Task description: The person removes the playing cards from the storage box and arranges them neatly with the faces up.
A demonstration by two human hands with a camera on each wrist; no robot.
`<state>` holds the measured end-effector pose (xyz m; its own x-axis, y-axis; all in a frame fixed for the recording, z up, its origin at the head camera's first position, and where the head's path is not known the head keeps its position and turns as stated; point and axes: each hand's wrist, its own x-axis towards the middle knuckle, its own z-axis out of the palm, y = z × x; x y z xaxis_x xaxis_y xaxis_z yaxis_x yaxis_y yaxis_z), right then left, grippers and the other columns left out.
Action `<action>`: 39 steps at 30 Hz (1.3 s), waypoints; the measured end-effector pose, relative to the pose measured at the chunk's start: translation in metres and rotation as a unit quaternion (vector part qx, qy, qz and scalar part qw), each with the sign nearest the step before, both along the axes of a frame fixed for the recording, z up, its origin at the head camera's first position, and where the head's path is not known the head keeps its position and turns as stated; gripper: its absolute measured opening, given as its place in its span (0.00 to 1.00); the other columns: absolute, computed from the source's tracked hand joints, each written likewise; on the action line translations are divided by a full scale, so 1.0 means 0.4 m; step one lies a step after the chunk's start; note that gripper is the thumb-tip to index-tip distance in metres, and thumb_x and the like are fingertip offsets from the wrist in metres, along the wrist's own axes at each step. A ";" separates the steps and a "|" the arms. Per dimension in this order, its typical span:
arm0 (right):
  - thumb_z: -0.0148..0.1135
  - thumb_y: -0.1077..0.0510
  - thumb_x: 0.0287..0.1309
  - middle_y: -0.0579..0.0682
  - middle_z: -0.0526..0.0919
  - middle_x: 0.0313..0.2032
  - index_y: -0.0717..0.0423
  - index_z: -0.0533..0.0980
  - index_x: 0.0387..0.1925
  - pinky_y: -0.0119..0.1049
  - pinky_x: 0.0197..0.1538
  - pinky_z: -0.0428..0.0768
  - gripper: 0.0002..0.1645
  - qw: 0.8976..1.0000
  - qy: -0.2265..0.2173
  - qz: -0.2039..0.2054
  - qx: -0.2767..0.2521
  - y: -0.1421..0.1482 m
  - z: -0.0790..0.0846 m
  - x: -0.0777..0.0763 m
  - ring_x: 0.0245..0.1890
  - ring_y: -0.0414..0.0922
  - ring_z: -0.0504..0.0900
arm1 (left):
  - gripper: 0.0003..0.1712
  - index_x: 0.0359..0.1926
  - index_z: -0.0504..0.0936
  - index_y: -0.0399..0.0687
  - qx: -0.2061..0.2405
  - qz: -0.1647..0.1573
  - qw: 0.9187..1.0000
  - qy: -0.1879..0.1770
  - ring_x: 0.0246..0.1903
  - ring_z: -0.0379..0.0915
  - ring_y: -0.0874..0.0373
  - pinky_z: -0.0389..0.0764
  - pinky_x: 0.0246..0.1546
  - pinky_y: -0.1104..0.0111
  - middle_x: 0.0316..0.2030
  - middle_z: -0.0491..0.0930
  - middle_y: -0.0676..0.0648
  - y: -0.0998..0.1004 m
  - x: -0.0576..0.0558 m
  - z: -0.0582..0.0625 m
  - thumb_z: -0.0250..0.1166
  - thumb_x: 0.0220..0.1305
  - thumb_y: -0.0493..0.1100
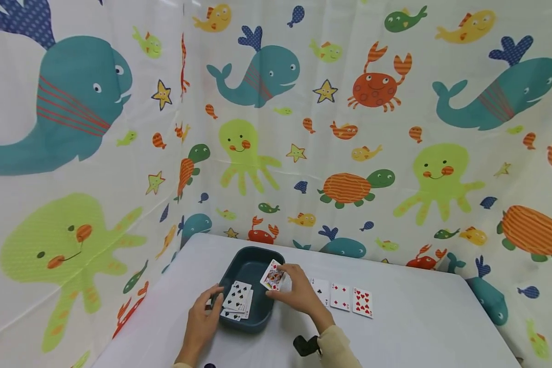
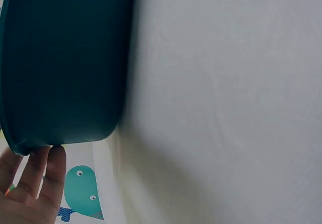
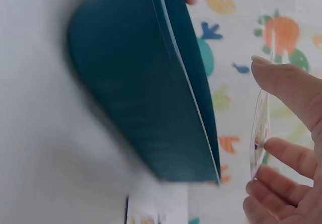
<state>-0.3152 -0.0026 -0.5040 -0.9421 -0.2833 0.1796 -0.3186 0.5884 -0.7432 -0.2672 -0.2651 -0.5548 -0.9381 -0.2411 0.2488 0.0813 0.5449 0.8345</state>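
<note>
A face card (image 1: pixel 272 276) is pinched by its edges between the thumb and fingers of my right hand (image 1: pixel 299 292), over the right side of a dark teal plastic bin (image 1: pixel 253 324). In the right wrist view the card (image 3: pixel 259 133) appears nearly edge-on, beside the bin's rim (image 3: pixel 188 83). My left hand (image 1: pixel 202 316) grips the bin's left rim; the left wrist view has its fingers (image 2: pixel 53 176) against the outer wall. Inside the bin lies a loose pile of face-up black-suit cards (image 1: pixel 237 296), a spade card on top.
Right of the bin, a club card (image 1: pixel 320 290), a diamond card (image 1: pixel 340 296) and a heart card (image 1: pixel 362 302) lie face up in a row on the white table (image 1: pixel 423 317). A dark strap (image 1: pixel 305 346) sits by the right sleeve. Sea-animal curtains (image 1: pixel 303 153) stand behind and at the sides.
</note>
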 end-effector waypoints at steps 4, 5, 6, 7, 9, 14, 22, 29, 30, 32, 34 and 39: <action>0.79 0.42 0.51 0.58 0.73 0.65 0.55 0.73 0.65 0.61 0.67 0.70 0.44 1.000 0.022 -0.020 -0.005 0.062 -0.005 0.022 0.66 0.57 0.71 | 0.18 0.60 0.80 0.41 -0.002 -0.004 1.000 0.007 0.65 0.73 0.45 0.79 0.52 0.56 0.64 0.78 0.39 -0.002 -0.006 0.001 0.61 0.75 0.42; 0.79 0.42 0.51 0.58 0.73 0.65 0.55 0.73 0.65 0.61 0.67 0.70 0.44 0.999 0.026 -0.025 -0.009 0.077 -0.006 0.028 0.66 0.58 0.71 | 0.18 0.60 0.81 0.41 -0.002 -0.004 1.000 0.008 0.64 0.74 0.45 0.79 0.52 0.57 0.63 0.78 0.39 -0.003 -0.007 0.001 0.62 0.74 0.42; 0.79 0.42 0.51 0.58 0.73 0.65 0.55 0.74 0.65 0.61 0.67 0.69 0.44 0.999 0.028 -0.030 -0.012 0.091 -0.007 0.035 0.66 0.58 0.71 | 0.18 0.60 0.81 0.40 -0.003 -0.005 1.000 0.012 0.63 0.75 0.45 0.80 0.51 0.57 0.63 0.79 0.39 -0.003 -0.007 0.001 0.62 0.74 0.42; 0.80 0.43 0.51 0.57 0.73 0.65 0.55 0.74 0.65 0.62 0.67 0.69 0.43 0.999 0.028 -0.036 -0.014 0.103 -0.009 0.043 0.66 0.57 0.71 | 0.18 0.60 0.81 0.40 -0.004 -0.005 1.000 0.012 0.62 0.75 0.44 0.80 0.51 0.57 0.62 0.79 0.39 -0.003 -0.008 0.001 0.63 0.74 0.42; 0.80 0.43 0.50 0.57 0.74 0.64 0.54 0.74 0.64 0.62 0.66 0.70 0.43 0.998 0.027 -0.047 -0.019 0.127 -0.014 0.058 0.66 0.57 0.72 | 0.18 0.60 0.81 0.40 -0.004 -0.004 1.000 0.011 0.61 0.76 0.44 0.80 0.51 0.57 0.62 0.79 0.39 -0.003 -0.008 0.003 0.63 0.73 0.42; 0.80 0.43 0.50 0.55 0.75 0.63 0.54 0.74 0.64 0.62 0.65 0.72 0.43 0.997 0.023 -0.065 -0.026 0.166 -0.035 0.086 0.65 0.57 0.73 | 0.19 0.60 0.81 0.41 -0.003 -0.007 1.000 -0.001 0.62 0.75 0.45 0.79 0.52 0.56 0.63 0.78 0.39 -0.007 -0.015 0.004 0.63 0.73 0.43; 0.81 0.43 0.48 0.55 0.76 0.63 0.54 0.75 0.63 0.61 0.65 0.71 0.44 0.995 -0.009 -0.093 -0.032 0.189 -0.075 0.107 0.65 0.56 0.73 | 0.18 0.60 0.81 0.41 -0.011 -0.009 1.000 0.009 0.61 0.76 0.43 0.79 0.51 0.53 0.62 0.79 0.38 -0.005 -0.025 0.002 0.63 0.74 0.43; 0.80 0.42 0.49 0.56 0.76 0.62 0.55 0.75 0.63 0.63 0.65 0.71 0.44 0.996 -0.012 -0.078 -0.035 0.189 -0.103 0.121 0.64 0.58 0.73 | 0.19 0.61 0.80 0.41 -0.007 -0.016 1.000 -0.001 0.63 0.74 0.43 0.78 0.54 0.52 0.64 0.77 0.37 -0.005 -0.022 0.010 0.61 0.76 0.46; 0.80 0.42 0.49 0.56 0.76 0.62 0.56 0.75 0.63 0.63 0.66 0.70 0.44 0.996 -0.010 -0.074 -0.038 0.188 -0.107 0.123 0.64 0.58 0.73 | 0.20 0.61 0.80 0.41 -0.007 -0.017 1.000 -0.004 0.63 0.73 0.43 0.78 0.54 0.52 0.64 0.77 0.37 -0.004 -0.021 0.010 0.60 0.76 0.46; 0.80 0.42 0.49 0.55 0.77 0.61 0.56 0.75 0.63 0.62 0.66 0.70 0.43 0.997 -0.002 -0.066 -0.036 0.187 -0.119 0.125 0.64 0.57 0.74 | 0.20 0.61 0.80 0.41 -0.005 -0.017 1.000 -0.008 0.64 0.73 0.43 0.78 0.55 0.52 0.64 0.77 0.37 -0.003 -0.020 0.011 0.61 0.76 0.46; 0.80 0.41 0.49 0.53 0.77 0.60 0.56 0.75 0.62 0.61 0.66 0.71 0.43 0.998 0.006 -0.060 -0.029 0.186 -0.133 0.127 0.64 0.56 0.74 | 0.19 0.61 0.80 0.41 -0.003 -0.017 1.000 -0.008 0.64 0.73 0.43 0.78 0.55 0.53 0.64 0.77 0.37 -0.003 -0.019 0.011 0.61 0.76 0.46; 0.81 0.43 0.49 0.51 0.78 0.58 0.56 0.76 0.60 0.56 0.66 0.72 0.41 0.998 0.024 -0.040 -0.032 0.179 -0.155 0.130 0.62 0.54 0.76 | 0.19 0.60 0.81 0.41 -0.002 -0.018 1.000 0.000 0.64 0.73 0.43 0.79 0.54 0.53 0.63 0.77 0.37 -0.003 -0.020 0.008 0.62 0.75 0.44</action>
